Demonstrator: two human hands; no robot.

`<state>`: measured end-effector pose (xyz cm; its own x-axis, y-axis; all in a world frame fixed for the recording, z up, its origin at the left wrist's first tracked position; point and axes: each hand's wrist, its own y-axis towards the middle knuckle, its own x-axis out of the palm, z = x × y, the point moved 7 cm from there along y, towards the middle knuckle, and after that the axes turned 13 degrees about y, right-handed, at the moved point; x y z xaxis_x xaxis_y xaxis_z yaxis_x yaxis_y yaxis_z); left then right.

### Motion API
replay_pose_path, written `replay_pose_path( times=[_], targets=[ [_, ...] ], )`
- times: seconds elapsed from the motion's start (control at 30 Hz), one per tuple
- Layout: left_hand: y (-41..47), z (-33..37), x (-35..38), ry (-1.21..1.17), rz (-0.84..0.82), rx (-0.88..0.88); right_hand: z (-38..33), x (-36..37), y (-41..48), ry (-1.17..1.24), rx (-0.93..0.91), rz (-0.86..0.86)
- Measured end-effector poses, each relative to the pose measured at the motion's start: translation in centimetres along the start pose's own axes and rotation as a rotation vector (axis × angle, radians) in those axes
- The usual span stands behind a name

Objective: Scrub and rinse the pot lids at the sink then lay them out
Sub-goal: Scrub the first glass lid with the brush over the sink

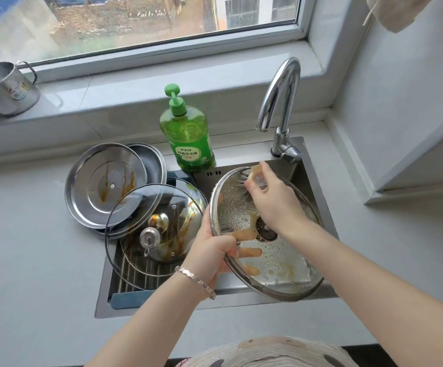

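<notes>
Upper left: mug [6,88] on the sill [109,102].
Left of centre: steel lid [103,181] (brown streaks) on the desk [29,234], overlapped by a glass lid [172,234], knob up, over the rack [141,276].
Top centre: soap bottle [188,139].
Centre: left hand [212,250], fingers curled round the rim of the soapy lid [281,266], which is tilted over the sink [162,305].
Right of centre: right hand [273,197], fingers wrapped round a brush [244,181], bristles on that lid's upper edge.
Upper right: tap [281,102].
</notes>
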<state>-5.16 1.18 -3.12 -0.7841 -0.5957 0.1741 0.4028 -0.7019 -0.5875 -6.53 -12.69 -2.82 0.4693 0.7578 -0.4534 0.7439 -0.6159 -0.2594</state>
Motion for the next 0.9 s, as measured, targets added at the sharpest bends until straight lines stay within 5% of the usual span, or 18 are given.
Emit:
replay_pose_path(
  times=[0.2,0.37,0.53,0.7,0.83,0.9],
  targets=[
    [0.4,1.4,-2.0,-0.016,0.04,0.072,-2.6,2.9,-5.3,0.01,-0.34,-0.403],
    [0.4,1.0,-1.3,0.027,-0.087,0.027,-1.4,-0.5,0.1,0.022,-0.253,-0.196],
    [0.4,1.5,-2.9,0.035,-0.016,0.093,-0.3,3.5,-6.2,-0.048,-0.461,-0.557],
    [0.3,1.4,-2.7,0.03,-0.08,0.102,0.7,1.1,-2.0,-0.102,-0.374,-0.386],
    [0.5,1.6,-4.1,0.062,0.004,0.134,0.1,3.8,-7.0,-0.194,-0.576,-0.611],
    [0.3,1.8,-4.3,0.072,0.007,0.153,1.0,3.0,-6.3,-0.273,-0.595,-0.568]
  ],
)
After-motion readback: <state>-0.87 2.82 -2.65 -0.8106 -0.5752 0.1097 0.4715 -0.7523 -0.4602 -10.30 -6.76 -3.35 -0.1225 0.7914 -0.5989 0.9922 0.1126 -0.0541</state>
